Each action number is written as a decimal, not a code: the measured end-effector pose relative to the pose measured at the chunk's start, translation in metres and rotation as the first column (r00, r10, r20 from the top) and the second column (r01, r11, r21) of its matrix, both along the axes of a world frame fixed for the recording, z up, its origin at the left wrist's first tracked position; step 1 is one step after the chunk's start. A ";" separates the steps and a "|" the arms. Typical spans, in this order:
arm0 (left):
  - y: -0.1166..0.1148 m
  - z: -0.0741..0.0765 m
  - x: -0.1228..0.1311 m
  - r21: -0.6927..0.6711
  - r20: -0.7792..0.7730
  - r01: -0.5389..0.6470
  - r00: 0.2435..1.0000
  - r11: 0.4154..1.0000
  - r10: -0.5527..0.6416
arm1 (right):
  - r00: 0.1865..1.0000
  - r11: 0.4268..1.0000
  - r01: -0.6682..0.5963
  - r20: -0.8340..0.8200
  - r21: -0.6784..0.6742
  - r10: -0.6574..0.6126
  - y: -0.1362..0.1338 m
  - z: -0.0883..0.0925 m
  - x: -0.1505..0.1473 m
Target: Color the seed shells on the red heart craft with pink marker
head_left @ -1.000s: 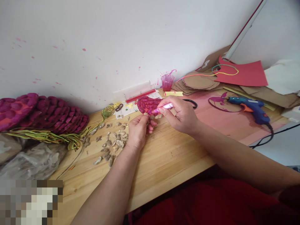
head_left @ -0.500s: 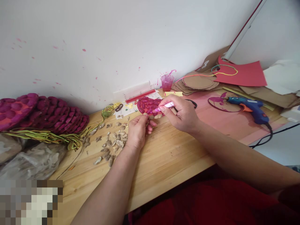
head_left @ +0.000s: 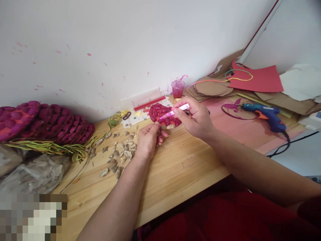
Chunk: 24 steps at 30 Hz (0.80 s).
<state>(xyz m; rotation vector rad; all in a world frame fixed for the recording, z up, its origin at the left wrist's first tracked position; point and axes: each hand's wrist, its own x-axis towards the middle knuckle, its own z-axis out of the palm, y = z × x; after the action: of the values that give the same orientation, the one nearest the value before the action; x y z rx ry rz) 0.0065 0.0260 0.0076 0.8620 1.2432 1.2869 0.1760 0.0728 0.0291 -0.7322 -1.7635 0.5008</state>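
Observation:
A round piece (head_left: 155, 112) covered in magenta-painted peanut shells is held up over the table, a few shells along its near edge still pale tan. My left hand (head_left: 150, 137) pinches that near edge, fingers curled beneath it. Between the thumb and fingers of my right hand (head_left: 194, 117) is a slim white-handled paintbrush (head_left: 184, 106), pink toward the tip. The brush tip is over the painted shells; whether it touches them I cannot tell. Loose peanut shells (head_left: 127, 154) lie scattered left of my left hand.
Stacked magenta discs (head_left: 60, 122) with yellow-green cords (head_left: 50, 144) stand at left, above a plastic bag (head_left: 42, 170). A cup of pink paint (head_left: 178, 89) is by the wall. Cardboard rounds (head_left: 213, 87), red paper (head_left: 263, 77) and a blue glue gun (head_left: 272, 117) with its cable lie right.
My right hand has shifted slightly right with the brush, whose tip is now farther left over the shells. The held disc is tilted a little differently.

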 end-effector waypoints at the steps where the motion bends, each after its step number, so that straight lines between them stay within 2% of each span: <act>1: 0.000 0.000 0.000 0.000 0.004 -0.006 1.000 1.000 0.006 | 1.000 1.000 0.002 0.012 -0.003 -0.002 0.000 0.001 0.000; 6: 0.000 0.000 0.000 0.012 -0.019 0.005 1.000 1.000 -0.005 | 0.997 1.000 -0.003 0.074 -0.006 0.004 -0.005 0.003 -0.001; 12: -0.002 0.000 0.002 0.026 -0.104 0.036 0.994 0.999 -0.033 | 0.999 0.999 0.033 0.008 0.006 -0.033 -0.002 0.000 -0.002; 24: -0.001 -0.003 0.000 0.035 -0.089 -0.007 0.996 0.999 0.010 | 0.998 0.999 0.031 0.057 -0.023 -0.030 -0.005 0.003 -0.001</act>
<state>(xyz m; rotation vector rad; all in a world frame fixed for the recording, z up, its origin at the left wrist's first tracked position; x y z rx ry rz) 0.0067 0.0248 0.0044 0.9484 1.2986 1.2925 0.1752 0.0674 0.0322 -0.7962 -1.7989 0.4858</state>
